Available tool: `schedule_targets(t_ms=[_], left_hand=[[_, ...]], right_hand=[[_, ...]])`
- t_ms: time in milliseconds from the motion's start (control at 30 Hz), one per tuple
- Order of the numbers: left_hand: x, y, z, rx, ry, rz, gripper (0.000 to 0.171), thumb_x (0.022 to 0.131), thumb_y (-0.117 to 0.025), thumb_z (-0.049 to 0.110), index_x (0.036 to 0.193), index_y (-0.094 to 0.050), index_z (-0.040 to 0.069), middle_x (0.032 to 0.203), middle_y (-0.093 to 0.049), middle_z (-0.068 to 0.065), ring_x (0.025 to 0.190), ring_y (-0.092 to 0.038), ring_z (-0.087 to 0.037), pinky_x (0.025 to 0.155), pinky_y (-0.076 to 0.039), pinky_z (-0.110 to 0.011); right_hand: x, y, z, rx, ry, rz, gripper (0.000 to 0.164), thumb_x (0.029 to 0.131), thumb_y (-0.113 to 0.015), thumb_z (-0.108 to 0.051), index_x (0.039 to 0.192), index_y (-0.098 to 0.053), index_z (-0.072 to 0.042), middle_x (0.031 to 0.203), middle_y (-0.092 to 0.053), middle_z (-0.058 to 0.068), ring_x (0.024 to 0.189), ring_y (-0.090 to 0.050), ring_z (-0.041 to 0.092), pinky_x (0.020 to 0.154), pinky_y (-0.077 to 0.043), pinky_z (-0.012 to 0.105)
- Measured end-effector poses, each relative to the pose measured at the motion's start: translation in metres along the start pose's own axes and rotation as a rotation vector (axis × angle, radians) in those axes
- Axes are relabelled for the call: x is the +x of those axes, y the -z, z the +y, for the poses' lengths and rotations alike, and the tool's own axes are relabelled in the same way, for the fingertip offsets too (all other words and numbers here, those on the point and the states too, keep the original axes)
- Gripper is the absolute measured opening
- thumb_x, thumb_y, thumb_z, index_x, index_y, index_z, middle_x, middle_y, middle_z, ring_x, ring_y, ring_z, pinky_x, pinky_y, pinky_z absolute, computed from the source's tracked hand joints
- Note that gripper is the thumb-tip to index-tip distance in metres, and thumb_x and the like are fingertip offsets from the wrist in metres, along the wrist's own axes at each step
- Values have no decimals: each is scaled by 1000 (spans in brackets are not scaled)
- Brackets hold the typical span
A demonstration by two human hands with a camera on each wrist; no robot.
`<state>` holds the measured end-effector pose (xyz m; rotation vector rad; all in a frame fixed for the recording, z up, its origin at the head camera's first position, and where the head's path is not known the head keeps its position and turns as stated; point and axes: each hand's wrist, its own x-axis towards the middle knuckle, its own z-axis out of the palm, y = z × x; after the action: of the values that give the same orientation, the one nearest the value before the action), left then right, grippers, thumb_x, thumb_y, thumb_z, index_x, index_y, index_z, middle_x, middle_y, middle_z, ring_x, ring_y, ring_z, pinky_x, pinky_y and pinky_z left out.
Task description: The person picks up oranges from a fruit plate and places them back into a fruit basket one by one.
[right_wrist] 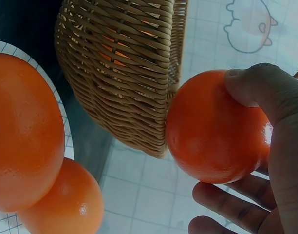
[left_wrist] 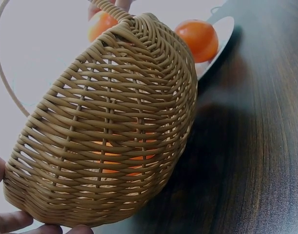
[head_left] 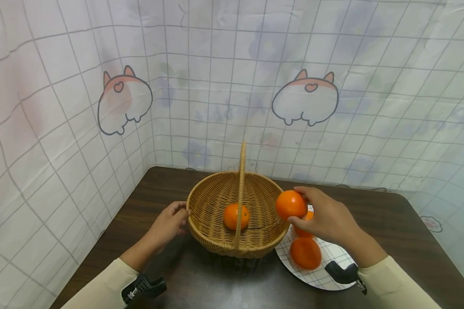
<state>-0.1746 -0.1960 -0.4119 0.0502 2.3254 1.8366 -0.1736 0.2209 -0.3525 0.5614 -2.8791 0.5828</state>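
A wicker basket [head_left: 212, 244] with a tall hoop handle stands on the table. Inside it lies one orange [head_left: 231, 216], seen through the weave in the left wrist view. My left hand [head_left: 172, 221] grips the basket's left rim, thumb on one side and fingers beneath. Between thumb and fingers, my right hand [head_left: 325, 214] holds another orange [head_left: 290, 205] at the basket's right rim. In the right wrist view this held orange [right_wrist: 214, 126] overlaps the rim's edge. Below the right hand, more oranges [head_left: 305, 253] rest on a white plate [head_left: 328, 279] with a grid pattern.
The dark wooden table [head_left: 201, 285] runs back to a hanging cloth [head_left: 216, 86] with a grid and cartoon animal prints, which also covers the left side. The plate sits close against the basket's right side. Each wrist wears a black strap device [head_left: 143, 287].
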Motion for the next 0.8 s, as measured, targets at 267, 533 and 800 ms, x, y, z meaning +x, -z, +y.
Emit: schedule_targets(t_ms=[267,533,800], left_hand=[[1,0,-1,-6,0,2,52,108,-47,28,150,-40,-1,139,-51,-27,115,-61,-35,89,-57,-52],[2,0,-3,-1,3,-1,52,108,-47,28,151,-39,-1,141,-50,-27,118,-59,-38,90,-56,-54],[2,0,-3,14,9,13,52,108,-47,28,150,-40,-1,139,-52,-27,117,-59,-38,91,-56,-55]], right_hand=[[1,-1,-2,9,2,-6,80,83,-83,-49,146,-51,-9,124,-65,9,99,-67,27,73,-58,45],[2,-3,-3,-4,8,1,82,83,-81,-53,146,-51,-10,122,-66,8,102,-66,28,75,-58,48],[4,-4,-4,0,15,7,81,83,-81,-53,146,-51,-11,123,-66,7,104,-66,29,76,-57,50]])
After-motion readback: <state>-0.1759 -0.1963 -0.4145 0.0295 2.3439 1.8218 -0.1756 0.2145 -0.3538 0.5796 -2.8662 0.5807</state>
